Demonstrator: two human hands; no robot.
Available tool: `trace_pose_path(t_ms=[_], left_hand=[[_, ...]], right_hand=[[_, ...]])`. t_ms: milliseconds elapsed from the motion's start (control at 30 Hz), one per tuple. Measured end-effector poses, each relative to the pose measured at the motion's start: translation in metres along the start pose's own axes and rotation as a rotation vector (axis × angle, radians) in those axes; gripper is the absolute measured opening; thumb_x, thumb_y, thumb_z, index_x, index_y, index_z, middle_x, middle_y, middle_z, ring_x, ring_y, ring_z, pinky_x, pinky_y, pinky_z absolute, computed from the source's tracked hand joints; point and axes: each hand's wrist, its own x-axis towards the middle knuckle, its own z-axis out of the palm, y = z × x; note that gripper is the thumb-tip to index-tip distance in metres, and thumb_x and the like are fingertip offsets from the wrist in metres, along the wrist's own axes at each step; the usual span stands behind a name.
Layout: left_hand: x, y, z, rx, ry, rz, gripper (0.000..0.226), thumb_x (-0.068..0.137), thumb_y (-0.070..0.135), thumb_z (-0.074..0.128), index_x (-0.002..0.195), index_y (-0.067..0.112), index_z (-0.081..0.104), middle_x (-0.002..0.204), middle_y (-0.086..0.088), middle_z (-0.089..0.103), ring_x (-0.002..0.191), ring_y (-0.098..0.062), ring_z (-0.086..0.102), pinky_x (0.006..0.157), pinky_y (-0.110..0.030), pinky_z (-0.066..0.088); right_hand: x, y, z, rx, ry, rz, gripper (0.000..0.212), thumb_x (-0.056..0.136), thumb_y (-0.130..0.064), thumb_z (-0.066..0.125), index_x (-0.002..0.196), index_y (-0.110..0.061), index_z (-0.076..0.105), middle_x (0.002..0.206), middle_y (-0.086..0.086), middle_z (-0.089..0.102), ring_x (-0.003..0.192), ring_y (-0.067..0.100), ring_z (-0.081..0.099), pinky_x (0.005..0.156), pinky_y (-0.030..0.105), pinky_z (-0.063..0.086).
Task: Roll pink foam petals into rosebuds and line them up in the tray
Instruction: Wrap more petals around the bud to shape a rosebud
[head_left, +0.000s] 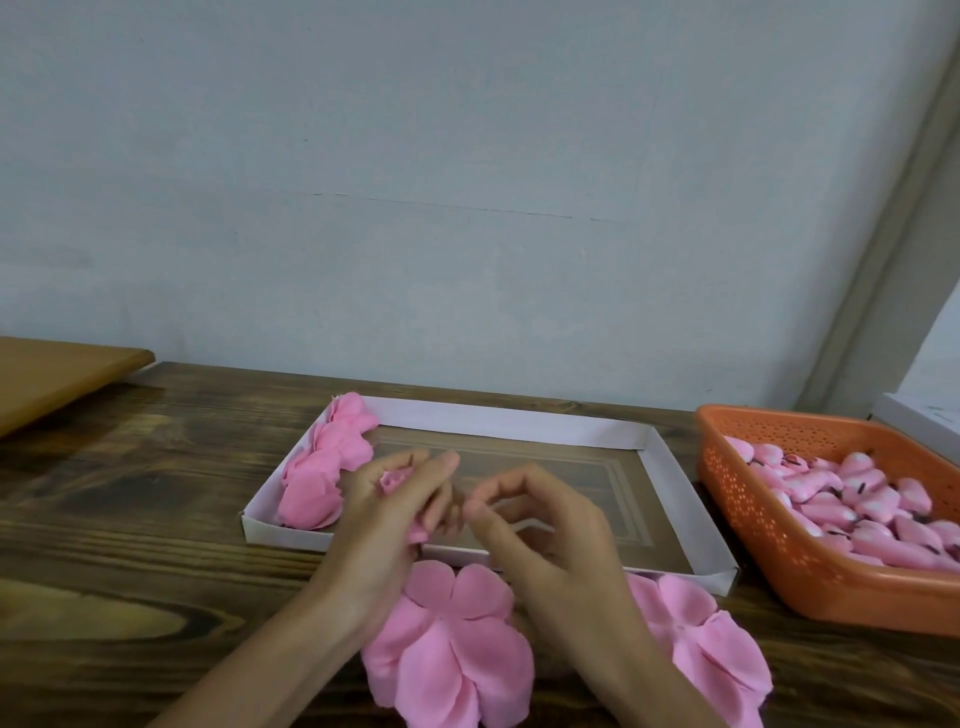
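Note:
My left hand (395, 512) holds a small rolled pink foam bud (390, 481) over the tray's left half, its tip showing between my fingers. Just to its right my right hand (540, 525) hovers with fingers curled and thumb near forefinger; nothing shows in its grip. The white cardboard tray (670, 483) lies on the wooden table, and a column of pink rosebuds (327, 462) fills its left end. Flat pink foam petals lie in two heaps at the tray's near edge: one pile (452, 649) under my wrists, another pile (711, 639) to the right.
An orange perforated basket (769, 525) at the right holds several pink-white bud cores with dark stems. A light brown board (57, 379) sits at the far left. A grey wall stands right behind the table.

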Motion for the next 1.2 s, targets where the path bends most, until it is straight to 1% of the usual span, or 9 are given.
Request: trace_pose_path(t_ms=[167, 333, 467, 567, 633, 700, 800, 967, 1200], left_hand=[[-0.005, 0.008, 0.008, -0.152, 0.022, -0.111, 0.032, 0.076, 0.04, 0.079, 0.08, 0.009, 0.07, 0.092, -0.013, 0.066, 0.081, -0.031, 0.062, 0.072, -0.045, 0.051], [-0.015, 0.01, 0.018, -0.132, -0.077, -0.148, 0.052, 0.08, 0.046, 0.077, 0.111, 0.005, 0.072, 0.106, -0.035, 0.068, 0.092, -0.042, 0.07, 0.079, -0.049, 0.059], [-0.017, 0.012, 0.017, -0.088, -0.117, -0.084, 0.06, 0.081, 0.055, 0.08, 0.113, 0.005, 0.07, 0.114, -0.037, 0.065, 0.101, -0.046, 0.069, 0.089, -0.058, 0.056], [-0.016, 0.015, 0.011, 0.059, -0.193, -0.009, 0.051, 0.091, 0.06, 0.066, 0.103, 0.01, 0.069, 0.128, -0.019, 0.067, 0.114, -0.043, 0.067, 0.097, -0.067, 0.052], [-0.004, 0.024, 0.009, 0.145, -0.176, -0.021, 0.058, 0.09, 0.069, 0.056, 0.112, 0.017, 0.068, 0.127, -0.008, 0.07, 0.117, -0.034, 0.068, 0.1, -0.061, 0.053], [0.011, 0.029, 0.002, 0.233, -0.107, -0.094, 0.055, 0.087, 0.073, 0.059, 0.108, 0.023, 0.068, 0.104, 0.005, 0.077, 0.112, -0.023, 0.07, 0.095, -0.039, 0.055], [0.017, 0.031, -0.025, 0.818, -0.143, 0.034, 0.021, 0.096, 0.055, 0.058, 0.088, 0.038, 0.068, 0.084, 0.015, 0.069, 0.087, -0.002, 0.065, 0.078, -0.022, 0.048], [0.012, 0.041, -0.05, 1.088, -0.368, -0.189, 0.048, 0.067, 0.082, 0.06, 0.079, 0.037, 0.075, 0.074, 0.014, 0.069, 0.069, 0.001, 0.06, 0.066, -0.018, 0.044], [0.01, 0.042, -0.059, 1.132, -0.505, -0.279, 0.019, 0.071, 0.052, 0.085, 0.08, 0.035, 0.081, 0.083, 0.019, 0.075, 0.081, 0.001, 0.069, 0.07, -0.018, 0.054]], right_hand=[[-0.004, 0.006, 0.015, 0.159, -0.032, 0.09, 0.018, 0.084, -0.029, 0.084, 0.098, -0.026, 0.073, 0.094, -0.003, 0.079, 0.089, 0.016, 0.077, 0.082, 0.046, 0.063], [-0.004, 0.008, 0.024, 0.261, -0.01, 0.069, 0.024, 0.083, -0.015, 0.084, 0.104, -0.02, 0.075, 0.096, 0.0, 0.079, 0.09, 0.016, 0.076, 0.081, 0.034, 0.06], [0.0, 0.008, 0.017, 0.252, -0.004, 0.065, 0.026, 0.08, -0.012, 0.087, 0.103, -0.016, 0.076, 0.096, 0.005, 0.079, 0.089, 0.028, 0.075, 0.085, 0.052, 0.061], [0.003, 0.005, 0.011, 0.271, -0.047, 0.054, 0.027, 0.08, -0.006, 0.087, 0.104, -0.014, 0.076, 0.096, 0.008, 0.079, 0.089, 0.034, 0.075, 0.086, 0.054, 0.061], [0.005, 0.004, 0.006, 0.333, -0.065, 0.071, 0.027, 0.082, -0.004, 0.086, 0.106, -0.013, 0.076, 0.099, 0.009, 0.08, 0.092, 0.035, 0.076, 0.087, 0.047, 0.062], [0.007, 0.004, 0.002, 0.388, -0.07, 0.095, 0.027, 0.085, -0.001, 0.082, 0.109, -0.012, 0.075, 0.102, 0.008, 0.08, 0.093, 0.031, 0.077, 0.084, 0.035, 0.062], [0.009, 0.003, -0.004, 0.447, -0.069, 0.148, 0.031, 0.088, 0.003, 0.077, 0.114, -0.013, 0.074, 0.107, 0.007, 0.08, 0.097, 0.026, 0.077, 0.08, 0.028, 0.06], [0.012, 0.002, -0.015, 0.404, -0.113, 0.179, 0.03, 0.091, 0.0, 0.073, 0.117, -0.015, 0.075, 0.11, 0.002, 0.08, 0.099, 0.02, 0.076, 0.079, 0.026, 0.06], [0.012, 0.0, -0.02, 0.345, -0.172, 0.21, 0.019, 0.092, 0.0, 0.072, 0.11, -0.003, 0.075, 0.104, 0.01, 0.079, 0.092, 0.02, 0.075, 0.078, 0.028, 0.061]])
